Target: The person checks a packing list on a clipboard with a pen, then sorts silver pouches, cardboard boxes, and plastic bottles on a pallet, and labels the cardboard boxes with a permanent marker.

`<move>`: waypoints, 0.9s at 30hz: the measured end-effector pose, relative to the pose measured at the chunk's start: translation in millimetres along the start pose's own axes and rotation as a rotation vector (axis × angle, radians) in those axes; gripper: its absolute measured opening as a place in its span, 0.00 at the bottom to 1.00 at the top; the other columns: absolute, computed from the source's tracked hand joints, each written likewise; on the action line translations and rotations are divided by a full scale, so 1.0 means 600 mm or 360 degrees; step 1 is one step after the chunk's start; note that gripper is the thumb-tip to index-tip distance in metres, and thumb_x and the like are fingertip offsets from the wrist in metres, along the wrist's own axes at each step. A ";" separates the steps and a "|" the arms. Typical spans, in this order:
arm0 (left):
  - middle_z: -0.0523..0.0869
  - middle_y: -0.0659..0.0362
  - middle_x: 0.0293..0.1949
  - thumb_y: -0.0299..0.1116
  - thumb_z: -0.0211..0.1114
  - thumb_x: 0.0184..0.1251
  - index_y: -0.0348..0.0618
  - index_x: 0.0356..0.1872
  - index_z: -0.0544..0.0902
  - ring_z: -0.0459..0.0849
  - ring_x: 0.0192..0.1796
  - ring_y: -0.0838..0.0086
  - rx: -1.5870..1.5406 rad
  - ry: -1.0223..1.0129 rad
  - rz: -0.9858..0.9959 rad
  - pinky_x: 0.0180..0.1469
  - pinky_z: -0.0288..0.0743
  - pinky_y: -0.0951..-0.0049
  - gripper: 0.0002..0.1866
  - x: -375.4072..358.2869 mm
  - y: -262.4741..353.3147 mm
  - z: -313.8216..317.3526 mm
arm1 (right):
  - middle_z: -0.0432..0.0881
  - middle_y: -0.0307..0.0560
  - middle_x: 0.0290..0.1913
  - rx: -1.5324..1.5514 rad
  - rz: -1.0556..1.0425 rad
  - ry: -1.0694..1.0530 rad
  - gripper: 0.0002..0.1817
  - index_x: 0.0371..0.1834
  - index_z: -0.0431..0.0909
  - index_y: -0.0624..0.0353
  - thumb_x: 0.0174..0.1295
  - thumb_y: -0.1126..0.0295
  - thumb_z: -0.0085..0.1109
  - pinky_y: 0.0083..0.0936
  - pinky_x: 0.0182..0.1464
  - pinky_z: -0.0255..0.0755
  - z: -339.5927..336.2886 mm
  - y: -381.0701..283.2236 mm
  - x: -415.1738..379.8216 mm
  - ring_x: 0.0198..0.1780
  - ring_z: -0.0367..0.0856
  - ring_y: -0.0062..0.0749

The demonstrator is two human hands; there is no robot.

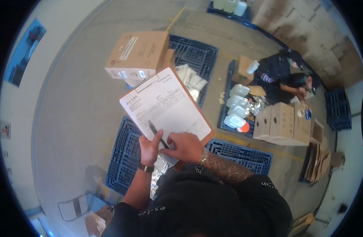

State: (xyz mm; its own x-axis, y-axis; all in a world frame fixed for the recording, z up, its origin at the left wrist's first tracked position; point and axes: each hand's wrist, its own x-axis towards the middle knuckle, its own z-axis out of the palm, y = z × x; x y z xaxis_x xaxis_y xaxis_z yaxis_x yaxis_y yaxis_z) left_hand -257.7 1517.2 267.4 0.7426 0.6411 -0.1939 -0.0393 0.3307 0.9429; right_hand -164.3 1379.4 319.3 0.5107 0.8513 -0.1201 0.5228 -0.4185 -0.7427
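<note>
A brown clipboard (208,137) with a metal clip tilts in front of my body, bearing a printed packing list (165,104). My left hand (149,150) is closed on its lower left edge, the thumb lying on top beside a dark pen (158,133). The pen rests slantwise over the sheet. Its lower end runs between the curled thumb and forefinger of my right hand (186,147), which lies over the bottom of the paper. My left fingers under the board are hidden.
A large carton (138,51) and silvery pouches (191,81) sit on a blue pallet (205,49) ahead. To the right, a person (282,75) bends beside white jugs (237,100) and cartons (280,122). More blue pallets (124,158) lie near my feet.
</note>
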 end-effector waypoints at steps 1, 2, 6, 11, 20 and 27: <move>0.86 0.57 0.40 0.30 0.69 0.64 0.31 0.46 0.82 0.82 0.40 0.77 0.0063 -0.0082 -0.0063 0.43 0.76 0.76 0.14 -0.013 0.012 0.001 | 0.82 0.50 0.27 -0.0013 0.0027 0.0059 0.21 0.31 0.78 0.59 0.56 0.49 0.65 0.40 0.34 0.74 0.010 -0.011 -0.013 0.31 0.83 0.48; 0.86 0.57 0.40 0.30 0.69 0.64 0.31 0.46 0.82 0.82 0.40 0.77 0.0058 -0.0150 -0.0054 0.43 0.76 0.76 0.14 -0.021 0.016 0.002 | 0.82 0.51 0.28 0.0014 0.0097 0.0082 0.21 0.31 0.79 0.59 0.56 0.50 0.66 0.40 0.34 0.74 0.019 -0.019 -0.024 0.31 0.83 0.49; 0.86 0.56 0.41 0.32 0.65 0.68 0.30 0.46 0.81 0.83 0.40 0.77 0.0198 -0.0320 0.0015 0.42 0.77 0.76 0.13 -0.013 0.006 -0.036 | 0.83 0.51 0.28 0.0415 0.0025 0.0466 0.15 0.34 0.78 0.61 0.59 0.59 0.65 0.34 0.31 0.75 0.043 -0.025 -0.044 0.27 0.83 0.41; 0.85 0.51 0.47 0.36 0.62 0.71 0.27 0.53 0.77 0.84 0.45 0.73 -0.0151 -0.0473 -0.0069 0.47 0.78 0.74 0.20 -0.022 0.023 -0.030 | 0.80 0.40 0.28 0.1422 -0.0060 0.1210 0.06 0.43 0.71 0.61 0.66 0.73 0.57 0.19 0.35 0.75 -0.033 -0.037 -0.155 0.33 0.79 0.19; 0.83 0.50 0.51 0.33 0.62 0.69 0.28 0.56 0.76 0.83 0.49 0.70 -0.0309 -0.0963 -0.0091 0.52 0.77 0.72 0.21 0.002 0.050 -0.039 | 0.82 0.42 0.38 0.0439 0.0063 0.1934 0.11 0.46 0.76 0.65 0.72 0.67 0.51 0.20 0.45 0.72 -0.018 -0.020 -0.210 0.39 0.79 0.19; 0.82 0.51 0.53 0.35 0.63 0.69 0.28 0.57 0.74 0.81 0.51 0.71 -0.0137 -0.1166 -0.0074 0.53 0.76 0.71 0.23 0.029 0.048 -0.025 | 0.73 0.34 0.34 0.0736 0.0438 0.1569 0.15 0.42 0.75 0.62 0.75 0.60 0.48 0.18 0.46 0.67 0.053 -0.027 -0.242 0.41 0.69 0.16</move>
State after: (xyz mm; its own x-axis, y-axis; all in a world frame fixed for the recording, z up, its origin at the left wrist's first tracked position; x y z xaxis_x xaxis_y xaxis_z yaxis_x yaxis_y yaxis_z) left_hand -256.2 1548.2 287.3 0.9996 0.0081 0.0259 -0.0269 0.4189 0.9076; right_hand -268.8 1272.7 327.7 0.9938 0.0400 0.1039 0.1102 -0.2216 -0.9689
